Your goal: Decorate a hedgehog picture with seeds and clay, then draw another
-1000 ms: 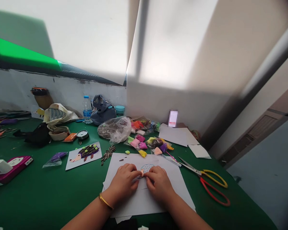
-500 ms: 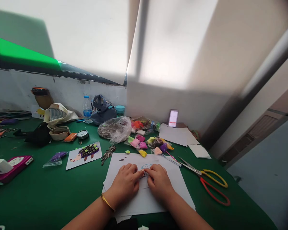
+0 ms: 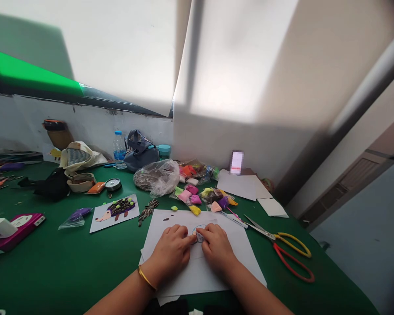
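White paper sheets (image 3: 170, 280) lie on the green table in front of me. A small round drawing with a blue outline (image 3: 200, 234) shows between my index fingertips. My left hand (image 3: 172, 249) rests on the paper, its index finger pointing at the drawing's left edge and the other fingers curled. From the right, my right hand (image 3: 218, 249) touches the drawing with its index fingertip, other fingers bent under. Whatever lies beneath the fingertips is too small to make out. A few dark seeds (image 3: 166, 218) sit near the paper's top left.
Large scissors (image 3: 276, 237) with yellow and red handles lie open at the right, beside a pen (image 3: 234, 219). Clay packets (image 3: 188, 195) and a seed pile (image 3: 147, 212) are beyond the paper. A hedgehog picture (image 3: 116, 213) and a magenta box (image 3: 18, 229) lie left.
My right index fingertip has shifted very slightly left over the round drawing. Both hands otherwise keep nearly the same place.
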